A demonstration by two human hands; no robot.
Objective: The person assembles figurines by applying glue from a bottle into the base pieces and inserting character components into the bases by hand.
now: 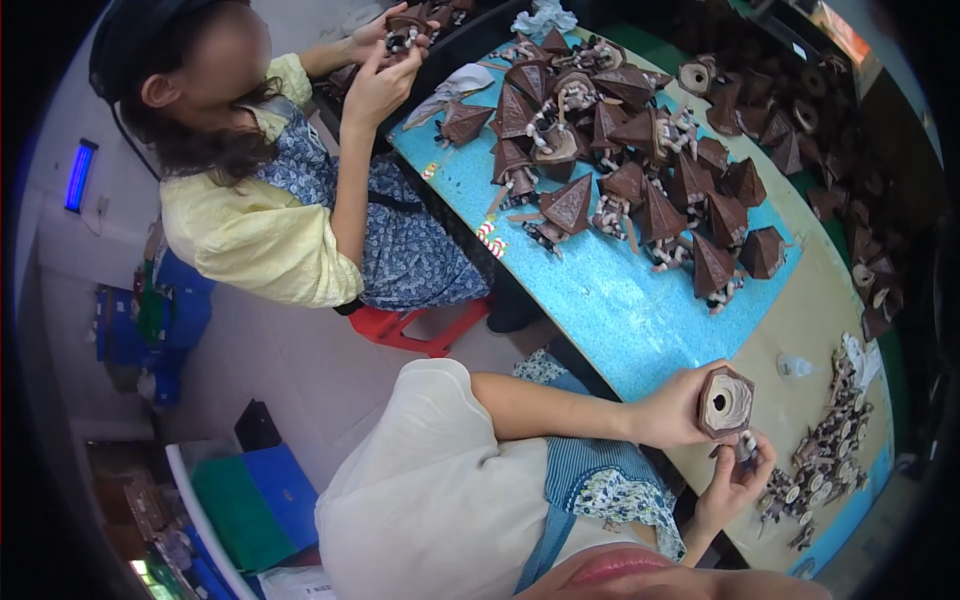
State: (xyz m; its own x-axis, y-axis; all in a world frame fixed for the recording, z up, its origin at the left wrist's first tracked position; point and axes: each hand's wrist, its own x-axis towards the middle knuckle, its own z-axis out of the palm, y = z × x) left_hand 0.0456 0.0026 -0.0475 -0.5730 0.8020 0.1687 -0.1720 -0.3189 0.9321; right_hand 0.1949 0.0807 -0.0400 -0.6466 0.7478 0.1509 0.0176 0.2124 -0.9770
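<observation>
Your left hand is wrapped around a hexagonal brown piece, its pale hollow side turned toward your eyes, above the near edge of the table. Your right hand pinches a small grey-and-white part just beside the rim (I cannot tell if they touch). To handle this pair well, I think you should grip the brown piece firmly from outside, leave its hole uncovered, and squeeze the small part only lightly, because it looks easy to break. Counting now: one hexagonal piece in your left hand, one small part in your right, one clear small object on the table, and one brown item with the one co-worker. On the blue mat, the peaked brown pieces are at least fifteen; the heap of small figures overlaps too much for exact counting.
</observation>
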